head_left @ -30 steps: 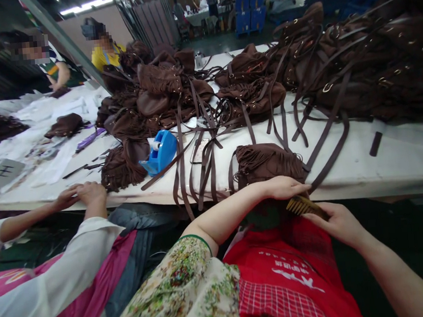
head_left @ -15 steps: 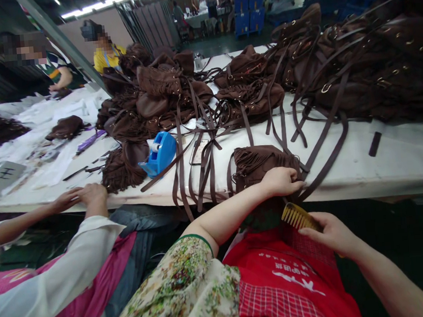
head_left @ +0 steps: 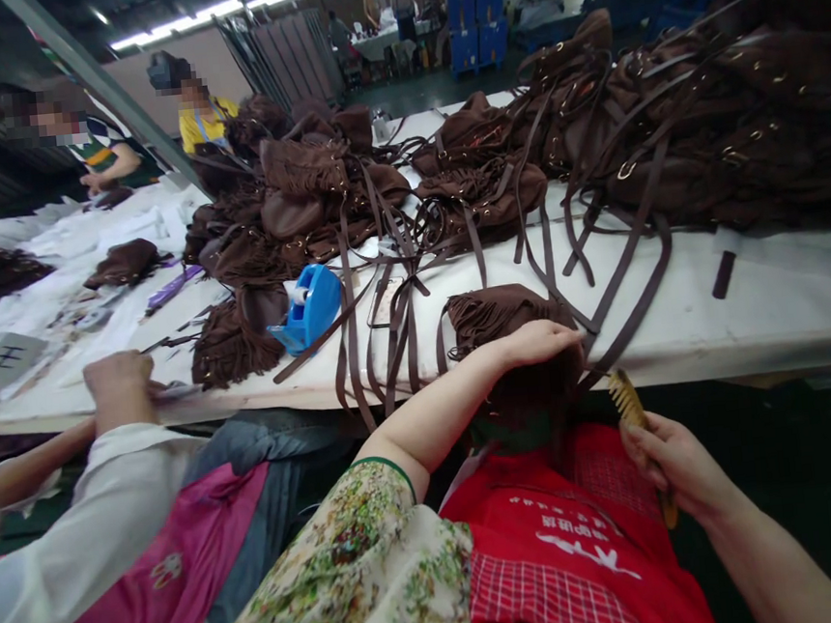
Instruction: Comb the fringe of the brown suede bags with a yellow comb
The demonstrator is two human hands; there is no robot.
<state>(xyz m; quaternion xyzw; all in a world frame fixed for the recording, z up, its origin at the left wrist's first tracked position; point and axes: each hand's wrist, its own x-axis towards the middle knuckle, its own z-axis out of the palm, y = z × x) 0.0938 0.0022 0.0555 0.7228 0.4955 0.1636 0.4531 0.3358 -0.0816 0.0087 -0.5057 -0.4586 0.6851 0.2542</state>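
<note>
A dark brown fringed bag (head_left: 497,310) rests at the table's front edge before me. My left hand (head_left: 545,341) is closed on the bag's right side, and the dark underside hangs over the edge. Off to the right, below the table edge, my right hand (head_left: 676,458) grips a yellow comb (head_left: 628,401). The comb's teeth point up and left, apart from the bag. Its lower end sticks out beneath my fingers. Brown straps (head_left: 628,332) trail across the table beside the bag.
Piles of brown bags (head_left: 720,130) cover the back of the white table (head_left: 787,318). A blue tape dispenser (head_left: 317,306) and a phone (head_left: 386,302) lie left of my bag. A co-worker's hand (head_left: 122,386) is at the table on my left; other people stand behind.
My right hand has moved the comb right, away from the bag, and turned its teeth more upright. My left hand has lifted the bag's near edge slightly. The co-worker's hands have shifted left.
</note>
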